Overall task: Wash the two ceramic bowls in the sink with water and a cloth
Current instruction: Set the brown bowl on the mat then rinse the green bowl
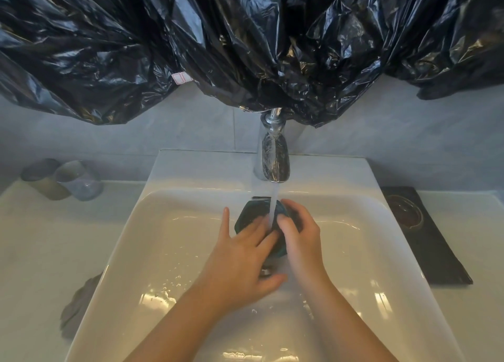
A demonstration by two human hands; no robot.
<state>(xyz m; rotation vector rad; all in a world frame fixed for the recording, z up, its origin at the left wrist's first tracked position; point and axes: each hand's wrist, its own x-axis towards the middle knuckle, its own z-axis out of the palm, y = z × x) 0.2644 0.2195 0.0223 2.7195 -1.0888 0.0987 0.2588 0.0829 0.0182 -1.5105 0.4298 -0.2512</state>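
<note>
**Bowl rinsed under running tap**

A dark teal bowl (246,218) is held over the middle of the white sink (169,225), directly under the stream (273,209) from the chrome tap (272,157); the left hand (240,255) lies across its near side, fingers spread and reaching inside, while the right hand (301,236) curls around its right rim, fingers pressed together. The bowl is likely stiff, fairly heavy, slippery when wet and breakable against the basin; a grip across the rim with a hand beneath seems safest. A second dark bowl (405,214) sits on a black mat (436,258) right of the sink; whether it holds anything is unclear. A grey cloth (77,307) lies at the sink's left edge, untouched; two cups (62,179) stand far left, contents not visible.
</note>
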